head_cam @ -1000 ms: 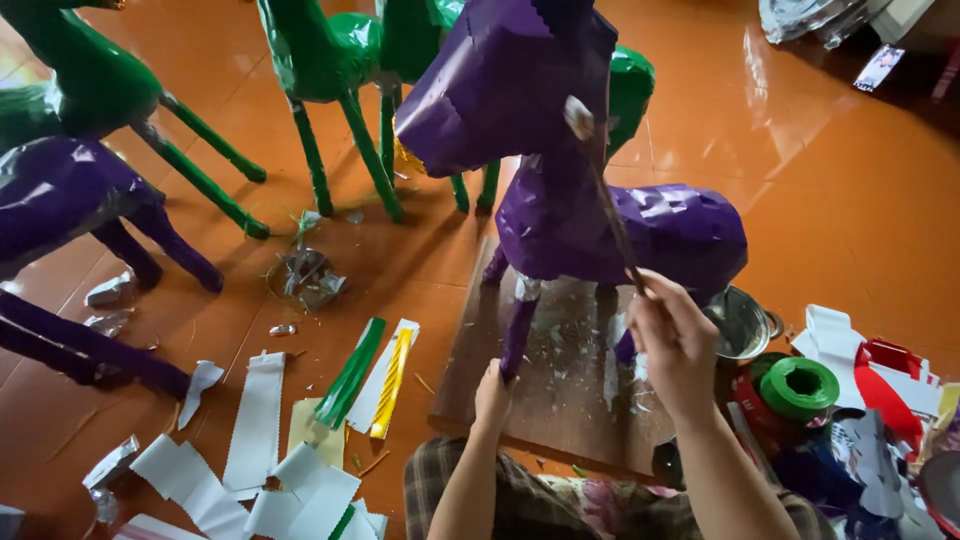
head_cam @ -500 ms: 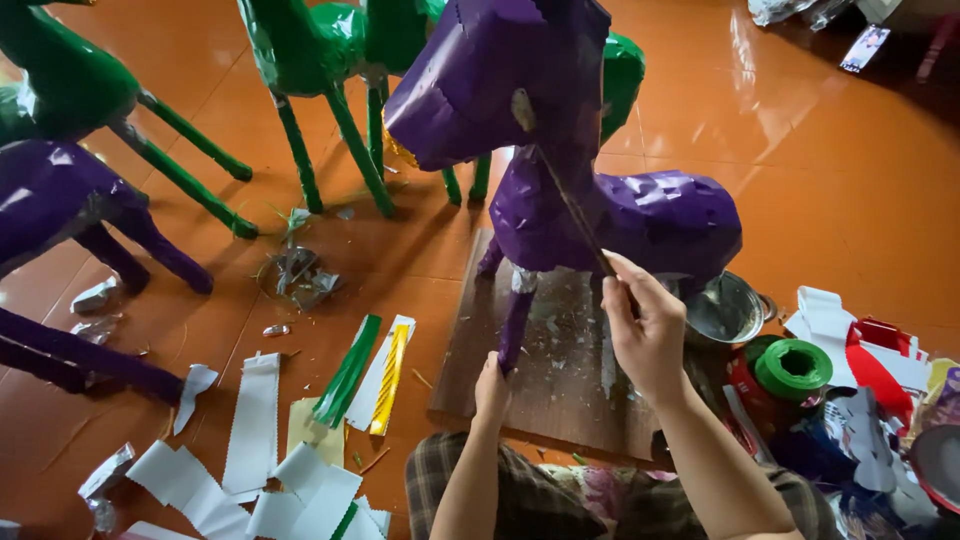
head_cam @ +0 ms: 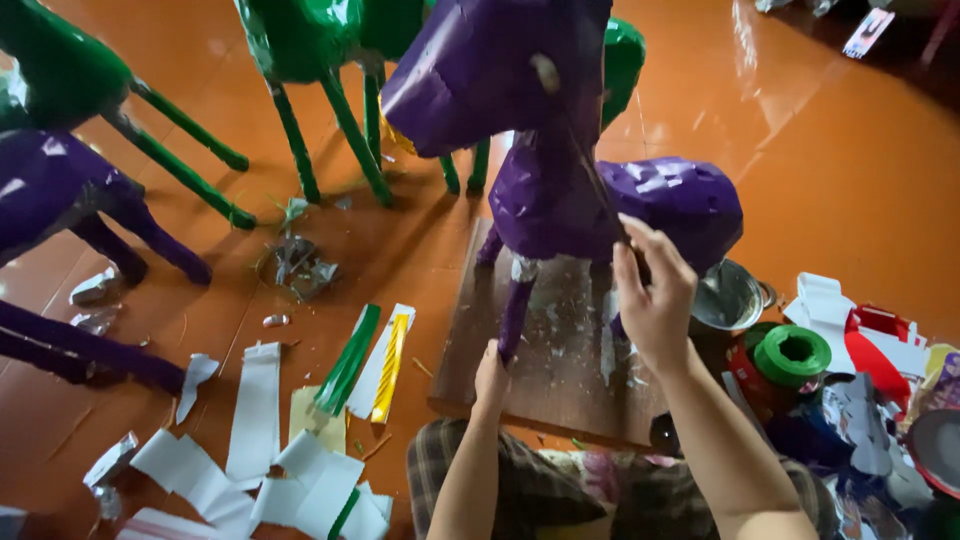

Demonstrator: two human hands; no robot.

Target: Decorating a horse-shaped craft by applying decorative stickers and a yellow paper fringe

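A: The purple horse (head_cam: 560, 190) stands on the board (head_cam: 560, 350) on the floor, just before the person's knees. The left hand (head_cam: 490, 375) grips the foot of its front leg (head_cam: 515, 310), fingers closed round it.

B: And the right hand (head_cam: 655, 300)?

A: Fingers pinched on a thin stick (head_cam: 590, 170) that runs up to the horse's head.

B: What might go wrong?

A: I'd judge the thin legs the weak spot: a hard push with the stick could tip the horse off the board or buckle that leg. The stick's tip could also tear the purple skin.

B: Anything near?

A: A metal bowl (head_cam: 728, 295) and green tape roll (head_cam: 792, 355) sit just right; a fall could knock them. Green horses (head_cam: 310, 50) stand close behind.
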